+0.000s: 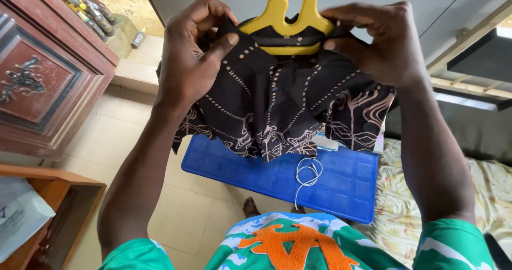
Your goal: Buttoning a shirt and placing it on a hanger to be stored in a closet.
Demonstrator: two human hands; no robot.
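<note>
The left hand [189,62] has its fingers pinched on the collar edge of a black shirt [277,110] with a tan dotted and lined pattern, thumb pressed flat on the cloth's front and the other fingers curled behind it. The right hand [381,43] grips the shirt's opposite shoulder the same way, fingertips bent over the top edge and thumb tucked beneath. Between the two sets of fingers sits a yellow plastic hanger [290,19], its shoulders inside the shirt's neck opening and its stem rising out of the top of the view. The shirt hangs down from the fingers, raised in the air, its hem bunched and falling just above a blue plastic board [341,182]. On that board, below the right fingers, lies a looped white cord [308,176]. Right of the board, under the right forearm, is a bed with a pale floral sheet [496,190]. Out beyond the left fingers stands a dark red carved wooden cabinet [48,73], and lower down a wooden shelf [64,190]. The floor under the left forearm is cream tile [128,147]. Nearest the camera is the person's green, white and orange top [293,243]
</note>
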